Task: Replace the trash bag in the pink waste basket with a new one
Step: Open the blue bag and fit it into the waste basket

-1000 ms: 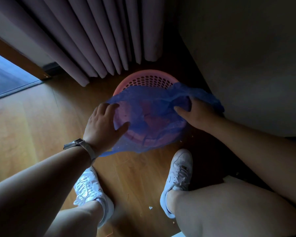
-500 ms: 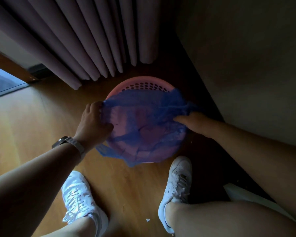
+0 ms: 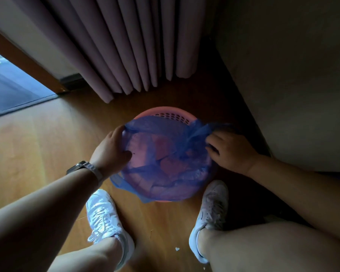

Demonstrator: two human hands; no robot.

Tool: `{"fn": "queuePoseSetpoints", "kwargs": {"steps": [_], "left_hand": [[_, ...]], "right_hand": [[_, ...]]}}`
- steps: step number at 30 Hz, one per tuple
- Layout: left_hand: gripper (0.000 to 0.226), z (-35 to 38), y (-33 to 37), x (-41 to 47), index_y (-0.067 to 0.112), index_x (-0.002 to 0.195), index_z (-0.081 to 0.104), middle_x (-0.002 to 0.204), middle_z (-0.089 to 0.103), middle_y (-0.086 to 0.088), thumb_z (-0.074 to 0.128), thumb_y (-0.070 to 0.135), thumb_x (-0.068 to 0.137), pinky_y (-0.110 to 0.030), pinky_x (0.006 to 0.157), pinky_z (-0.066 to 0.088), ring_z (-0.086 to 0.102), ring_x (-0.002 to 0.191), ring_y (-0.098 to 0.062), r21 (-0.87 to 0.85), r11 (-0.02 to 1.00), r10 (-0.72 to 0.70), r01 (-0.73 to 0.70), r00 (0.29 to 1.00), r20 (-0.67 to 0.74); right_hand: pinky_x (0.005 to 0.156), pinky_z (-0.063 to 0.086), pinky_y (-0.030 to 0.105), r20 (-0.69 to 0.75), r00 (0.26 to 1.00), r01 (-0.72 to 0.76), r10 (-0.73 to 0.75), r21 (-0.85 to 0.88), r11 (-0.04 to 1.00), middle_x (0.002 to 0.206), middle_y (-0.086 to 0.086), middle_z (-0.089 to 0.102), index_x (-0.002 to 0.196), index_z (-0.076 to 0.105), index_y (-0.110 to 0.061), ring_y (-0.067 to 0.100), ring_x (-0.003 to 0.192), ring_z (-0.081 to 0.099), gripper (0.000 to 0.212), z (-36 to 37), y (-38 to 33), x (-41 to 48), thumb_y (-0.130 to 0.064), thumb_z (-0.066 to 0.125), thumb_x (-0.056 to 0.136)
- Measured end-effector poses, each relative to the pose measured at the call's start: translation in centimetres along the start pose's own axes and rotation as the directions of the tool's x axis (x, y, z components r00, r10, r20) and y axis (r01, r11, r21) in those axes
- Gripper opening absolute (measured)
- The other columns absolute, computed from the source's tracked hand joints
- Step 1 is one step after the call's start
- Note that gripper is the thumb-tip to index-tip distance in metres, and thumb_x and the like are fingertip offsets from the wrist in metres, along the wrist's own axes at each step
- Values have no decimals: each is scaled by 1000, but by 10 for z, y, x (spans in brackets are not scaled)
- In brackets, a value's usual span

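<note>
Pink basket (image 3: 145, 114) sits on the wood floor (image 3: 37, 144), in the corner between curtain (image 3: 126, 46) and wall (image 3: 283, 75). I see the blue bag (image 3: 165, 154) draped across its mouth, thin enough for pink to show through; the far rim with its holes is bare. One flap hangs outside the near-left rim. My left hand (image 3: 110, 152) rests on the left rim, fingers pinching the bag's edge there, watch (image 3: 84, 169) on that wrist. My right hand (image 3: 230, 150) clutches a bunched fold of bag at the right rim. White shoes (image 3: 104, 214) planted either side, just short of the basket. Small scraps on the floor near my feet.
</note>
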State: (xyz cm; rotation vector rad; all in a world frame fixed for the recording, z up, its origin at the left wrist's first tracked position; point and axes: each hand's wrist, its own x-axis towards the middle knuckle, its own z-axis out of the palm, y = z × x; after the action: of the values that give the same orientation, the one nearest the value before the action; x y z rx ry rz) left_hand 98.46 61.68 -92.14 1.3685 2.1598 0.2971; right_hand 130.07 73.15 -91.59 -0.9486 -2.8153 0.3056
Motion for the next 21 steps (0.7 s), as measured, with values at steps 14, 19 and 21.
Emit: {"fn": "queuePoseSetpoints", "kwargs": {"steps": [14,19,21], "left_hand": [[92,9,6,13,31,146,23,139,50,-7,67,8,69,-33,80,45,58,107,-36,-41,999,2,-2,1000,0],[46,13,5,16,20,121,39,89,57,-3,66,24,84,-32,64,36,51,70,-28,-92,996,-14,6,996,-91],[33,11,8,19,22,114,43,87,59,-4,62,32,89,-35,64,40,55,73,-30,-139,990,-44,25,990,-134]], "right_hand": [[113,27,50,335,918,-274,215,140,952,158,9,21,152,19,-16,32,142,27,97,30,11,36,-36,72,73],[109,32,38,396,857,-473,331,347,810,150,7,37,150,13,-30,27,135,38,94,35,11,45,-39,73,77],[106,34,35,389,838,-527,383,392,754,146,7,42,148,22,-27,26,131,42,84,33,9,47,-38,71,81]]}}
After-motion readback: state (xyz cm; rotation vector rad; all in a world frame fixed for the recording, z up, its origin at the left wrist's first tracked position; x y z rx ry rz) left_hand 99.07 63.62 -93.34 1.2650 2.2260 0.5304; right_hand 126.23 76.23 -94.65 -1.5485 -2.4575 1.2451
